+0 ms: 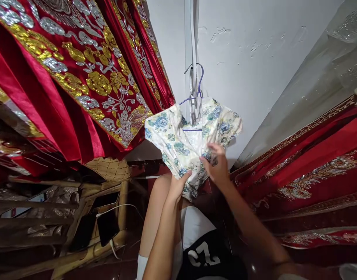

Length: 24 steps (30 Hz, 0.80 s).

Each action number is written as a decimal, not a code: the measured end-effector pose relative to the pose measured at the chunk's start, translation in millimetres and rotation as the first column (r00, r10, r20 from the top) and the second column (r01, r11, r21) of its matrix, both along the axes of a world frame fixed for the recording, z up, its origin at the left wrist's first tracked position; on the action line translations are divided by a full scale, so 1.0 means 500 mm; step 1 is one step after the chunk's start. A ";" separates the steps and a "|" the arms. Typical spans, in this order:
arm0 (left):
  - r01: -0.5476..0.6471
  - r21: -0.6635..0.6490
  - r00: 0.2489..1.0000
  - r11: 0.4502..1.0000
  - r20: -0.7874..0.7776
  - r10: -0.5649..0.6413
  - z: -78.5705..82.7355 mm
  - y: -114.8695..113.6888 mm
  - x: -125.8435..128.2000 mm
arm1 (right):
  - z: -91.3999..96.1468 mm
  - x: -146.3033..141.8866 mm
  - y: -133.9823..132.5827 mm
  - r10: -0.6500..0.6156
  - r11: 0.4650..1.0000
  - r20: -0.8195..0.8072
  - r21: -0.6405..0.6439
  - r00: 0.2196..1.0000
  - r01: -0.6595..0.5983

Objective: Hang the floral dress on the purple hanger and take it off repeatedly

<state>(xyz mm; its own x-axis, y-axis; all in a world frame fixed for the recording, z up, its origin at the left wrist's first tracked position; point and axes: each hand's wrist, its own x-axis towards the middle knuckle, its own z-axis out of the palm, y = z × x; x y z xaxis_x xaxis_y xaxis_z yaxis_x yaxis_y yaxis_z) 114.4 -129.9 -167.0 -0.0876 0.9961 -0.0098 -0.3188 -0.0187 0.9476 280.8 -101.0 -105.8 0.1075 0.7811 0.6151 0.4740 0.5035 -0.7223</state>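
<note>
A white floral blouse [181, 146] with blue flowers and green leaves hangs in front of me on a purple hanger [200, 79]. Its short sleeves spread to both sides, and the V-shaped neck falls open over the hanger's lower bar. My left hand [180, 186] grips the blouse's lower front, thumb on top, with the other fingers hidden behind the cloth. Over the right front panel, my right hand [219, 169] touches the fabric with thumb and forefinger apart. The blouse's bottom gathers into folds between my hands.
Red embroidered garments [108, 77] hang at the left; more red beaded cloth [312, 175] and a sheer cover [318, 74] are at the right. Phones [108, 225] with a white cable lie on a bamboo chair [122, 210]. Behind the blouse stands a white wall [242, 66].
</note>
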 end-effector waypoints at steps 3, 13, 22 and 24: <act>-0.067 -0.001 0.997 0.998 -0.027 0.067 -0.027 -0.020 0.000 | -0.076 -0.042 -0.022 0.097 0.956 -0.139 -0.261 0.986 -0.131; -0.429 0.652 0.497 0.625 -0.407 0.766 -0.031 -0.035 0.019 | -0.035 -0.039 -0.041 0.310 0.761 -0.359 -0.462 0.880 -0.456; 0.074 0.467 0.694 0.881 -0.659 0.290 -0.019 0.010 0.057 | 0.089 0.011 0.083 0.247 0.637 -0.584 -0.503 0.773 -0.583; 0.131 0.414 0.663 0.901 -0.712 0.231 -0.022 0.010 0.051 | 0.158 0.027 0.175 0.307 0.659 -0.632 -0.398 0.712 -0.638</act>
<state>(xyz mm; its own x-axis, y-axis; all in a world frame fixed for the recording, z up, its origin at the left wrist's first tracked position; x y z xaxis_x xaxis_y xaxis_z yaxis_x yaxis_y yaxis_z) 139.7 -125.0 -177.7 0.0649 0.8806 0.4693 0.4853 -0.4388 0.7563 294.1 -13.6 -26.8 -0.2408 0.9701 0.0304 -0.1966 -0.0181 -0.9803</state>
